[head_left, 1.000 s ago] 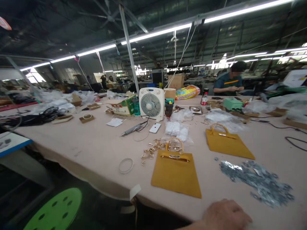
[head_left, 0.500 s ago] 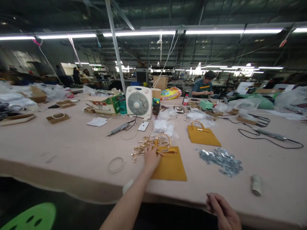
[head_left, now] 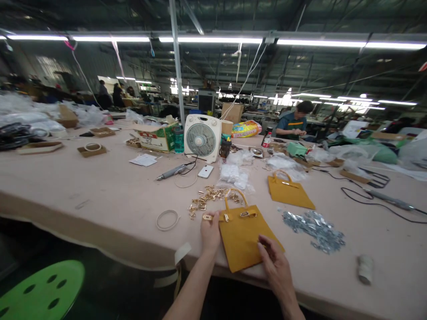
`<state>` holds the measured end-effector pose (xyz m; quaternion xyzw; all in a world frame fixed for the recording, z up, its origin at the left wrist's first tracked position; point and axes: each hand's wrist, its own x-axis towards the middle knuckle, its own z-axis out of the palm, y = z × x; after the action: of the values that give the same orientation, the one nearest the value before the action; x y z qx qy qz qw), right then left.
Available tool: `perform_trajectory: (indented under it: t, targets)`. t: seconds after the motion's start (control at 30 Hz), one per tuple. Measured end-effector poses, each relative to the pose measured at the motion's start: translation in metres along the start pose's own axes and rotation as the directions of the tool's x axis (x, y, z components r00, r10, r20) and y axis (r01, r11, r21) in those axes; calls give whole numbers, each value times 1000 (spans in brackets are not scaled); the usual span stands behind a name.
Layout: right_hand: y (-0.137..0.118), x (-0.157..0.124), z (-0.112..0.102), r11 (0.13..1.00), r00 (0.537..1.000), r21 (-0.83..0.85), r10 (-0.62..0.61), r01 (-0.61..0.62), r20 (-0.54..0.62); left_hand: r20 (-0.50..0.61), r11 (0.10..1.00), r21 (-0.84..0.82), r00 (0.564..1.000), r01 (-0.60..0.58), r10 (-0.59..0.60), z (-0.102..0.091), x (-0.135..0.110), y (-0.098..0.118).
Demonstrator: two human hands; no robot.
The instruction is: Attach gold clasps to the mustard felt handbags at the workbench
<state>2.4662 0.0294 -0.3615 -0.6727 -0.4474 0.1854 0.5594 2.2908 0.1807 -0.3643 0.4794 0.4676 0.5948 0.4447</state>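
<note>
A small mustard-yellow handbag (head_left: 245, 233) with a looped handle and gold clasp lies flat near the table's front edge. My left hand (head_left: 210, 231) grips its left edge, thumb near a gold fitting on the strap. My right hand (head_left: 273, 262) rests on the bag's lower right corner, fingers curled onto it. Just beyond the bag lies a heap of gold metal fittings (head_left: 208, 198). A second yellow handbag (head_left: 290, 192) lies further back to the right.
A pile of silver metal pieces (head_left: 315, 224) sits right of the bag, a white ring (head_left: 167, 219) to its left. Behind stand a white fan (head_left: 202, 138), a phone (head_left: 205, 171), a pen-like tool (head_left: 171, 172), plastic bags and boxes. A person (head_left: 293, 122) works across the table. A green stool (head_left: 40, 291) stands below.
My right hand has come up from the table edge onto the bag's lower right corner. My left hand has slid to the bag's left edge, and the bag has turned and moved closer.
</note>
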Motion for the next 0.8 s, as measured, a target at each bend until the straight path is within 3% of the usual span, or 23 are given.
perform_trajectory:
  t: [0.17, 0.33, 0.4, 0.47, 0.57, 0.63, 0.7, 0.8]
  targets:
    - [-10, 28, -4, 997, 993, -33, -71, 68, -94, 51, 984, -150, 995, 94, -87, 0, -5, -6]
    - [-21, 54, -12, 967, 980, -173, -197, 187, -38, 110, 983, -144, 989, 110, -95, -6, -8, 4]
    - [-22, 63, -11, 953, 974, -215, -225, 214, -26, 139, 996, -62, 989, 66, -57, -10, -10, 10]
    - [-23, 73, -8, 948, 973, -234, -227, 216, -25, 227, 982, 175, 973, -70, 29, -14, -13, 14]
    - [-30, 87, 3, 958, 977, -195, -214, 209, -5, 345, 819, 508, 934, -268, 91, -16, -17, 18]
    - [-38, 97, 16, 968, 976, -129, -212, 215, 41, 353, 773, 564, 931, -290, 91, -16, -18, 20]
    - [-44, 110, 33, 971, 966, -63, -221, 231, 130, 366, 785, 548, 926, -291, 88, -16, -15, 23]
    - [-44, 131, 63, 955, 912, -24, -274, 295, 304, 396, 825, 486, 914, -287, 85, -17, -10, 26]
